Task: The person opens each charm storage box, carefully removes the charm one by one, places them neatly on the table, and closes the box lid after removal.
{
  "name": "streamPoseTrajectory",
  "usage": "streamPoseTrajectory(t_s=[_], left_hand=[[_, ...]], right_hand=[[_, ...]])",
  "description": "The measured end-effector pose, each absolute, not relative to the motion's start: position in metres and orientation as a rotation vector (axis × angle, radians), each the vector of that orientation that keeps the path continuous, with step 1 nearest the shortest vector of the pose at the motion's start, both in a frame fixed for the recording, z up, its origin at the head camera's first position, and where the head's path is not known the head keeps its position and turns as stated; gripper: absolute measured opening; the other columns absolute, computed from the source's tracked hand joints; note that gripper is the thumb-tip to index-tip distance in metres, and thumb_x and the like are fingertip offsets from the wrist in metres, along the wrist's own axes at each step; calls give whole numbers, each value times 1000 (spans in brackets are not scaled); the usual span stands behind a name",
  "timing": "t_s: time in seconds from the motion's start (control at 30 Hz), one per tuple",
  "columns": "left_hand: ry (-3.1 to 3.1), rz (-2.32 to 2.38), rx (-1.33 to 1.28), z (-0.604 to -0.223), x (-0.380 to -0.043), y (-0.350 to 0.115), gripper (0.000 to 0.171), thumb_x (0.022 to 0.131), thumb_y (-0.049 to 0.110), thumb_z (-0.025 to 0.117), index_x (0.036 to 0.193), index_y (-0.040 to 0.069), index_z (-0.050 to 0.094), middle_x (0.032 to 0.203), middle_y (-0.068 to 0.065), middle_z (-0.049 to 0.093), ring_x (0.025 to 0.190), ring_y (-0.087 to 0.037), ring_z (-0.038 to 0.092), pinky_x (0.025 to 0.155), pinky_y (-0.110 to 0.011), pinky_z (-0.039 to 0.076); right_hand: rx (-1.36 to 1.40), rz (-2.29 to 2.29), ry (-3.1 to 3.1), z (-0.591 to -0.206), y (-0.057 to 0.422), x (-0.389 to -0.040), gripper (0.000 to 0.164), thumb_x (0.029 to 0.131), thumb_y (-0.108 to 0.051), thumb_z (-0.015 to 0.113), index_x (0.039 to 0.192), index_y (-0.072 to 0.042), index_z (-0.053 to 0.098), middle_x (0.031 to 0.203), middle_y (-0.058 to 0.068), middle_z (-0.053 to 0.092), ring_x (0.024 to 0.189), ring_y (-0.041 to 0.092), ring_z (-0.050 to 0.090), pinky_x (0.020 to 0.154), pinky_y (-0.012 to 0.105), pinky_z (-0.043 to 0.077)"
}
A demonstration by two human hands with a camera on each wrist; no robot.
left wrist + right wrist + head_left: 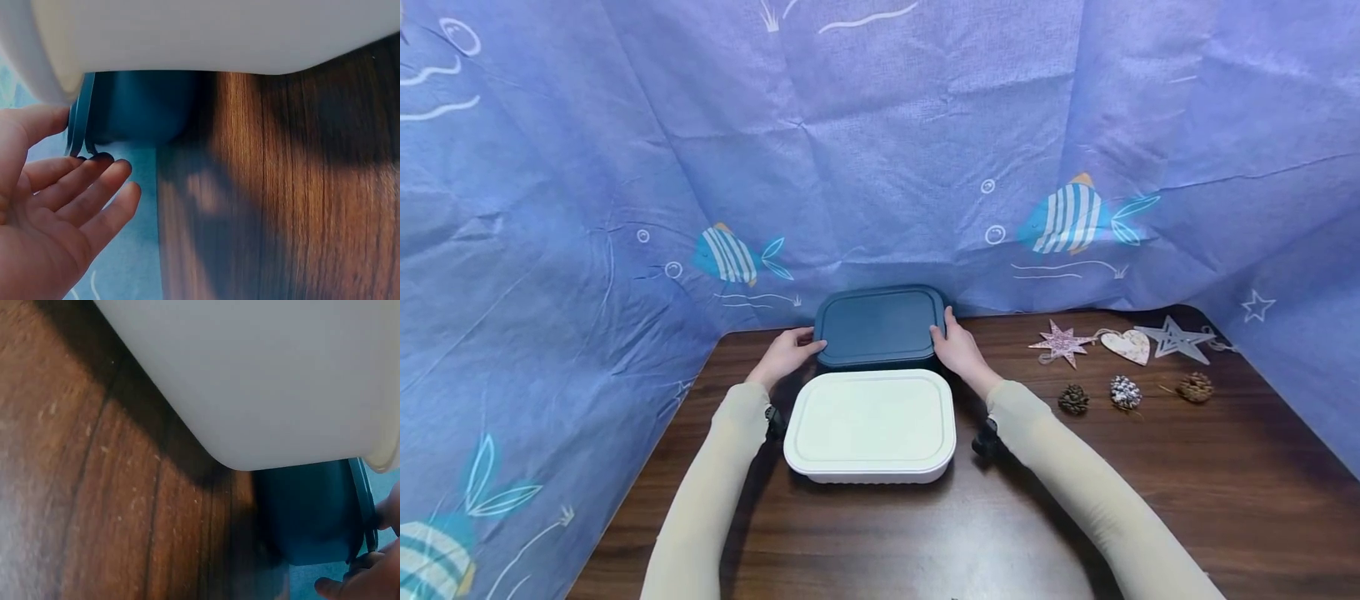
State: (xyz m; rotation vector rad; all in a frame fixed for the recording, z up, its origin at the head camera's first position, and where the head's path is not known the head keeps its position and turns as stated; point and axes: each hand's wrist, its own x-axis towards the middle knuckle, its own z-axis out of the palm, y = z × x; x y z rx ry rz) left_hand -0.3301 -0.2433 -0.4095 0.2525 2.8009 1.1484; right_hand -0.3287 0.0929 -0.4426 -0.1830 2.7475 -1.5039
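Observation:
A dark blue lidded box [880, 329] stands at the back of the table against the cloth. My left hand [786, 354] pinches the left end of its lid rim, thumb on top and fingers below the edge, as the left wrist view shows. At the right end, my right hand [961, 350] holds the same rim with the thumb over the lid. Directly in front, between my forearms, sits a white lidded box [872, 421]. Its pale side wall [269, 381] fills much of the right wrist view and hides part of the blue box.
On the right of the brown wooden table [880, 542] lie a pink glitter star [1062, 343], a white heart [1126, 346] and a silver star [1174, 339]. Nearer are a dark pinecone [1073, 399], a frosted one [1125, 392] and a brown one [1195, 387]. A blue fish-print cloth [880, 167] hangs behind.

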Motion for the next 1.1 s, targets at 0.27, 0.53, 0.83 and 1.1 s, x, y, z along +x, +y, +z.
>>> streamPoseTrajectory(t_s=[0.27, 0.53, 0.83, 1.1], left_hand=[[2783, 1159, 243, -414, -335, -242, 64, 103, 36, 59, 150, -4, 42, 139, -25, 56, 121, -38, 59, 100, -50, 49], [2713, 1235, 209, -418, -337, -243, 65, 104, 35, 57, 153, -3, 38, 135, -25, 58, 115, -37, 63, 98, -48, 51], [2696, 1261, 220, -421, -339, -244, 65, 105, 36, 55, 154, -3, 36, 135, -24, 58, 117, -38, 60, 99, -50, 50], [2684, 1262, 224, -424, -339, -244, 61, 106, 35, 53, 153, 1, 39, 136, -22, 58, 120, -34, 58, 103, -49, 46]], right_hand=[[-115, -1550, 2715, -448, 92, -333, 66, 110, -31, 37, 160, 3, 8, 165, 20, 18, 149, 33, 25, 119, 47, 27], [-142, -1569, 2691, -450, 94, -334, 65, 110, -29, 39, 159, 3, 12, 165, 21, 18, 150, 35, 24, 119, 49, 27], [-122, -1634, 2661, -451, 95, -335, 63, 107, -28, 46, 156, 6, 26, 158, 25, 34, 140, 37, 42, 116, 48, 33], [-36, -1726, 2587, -453, 94, -333, 62, 105, -27, 46, 155, 6, 30, 154, 27, 38, 139, 37, 42, 114, 49, 35]])
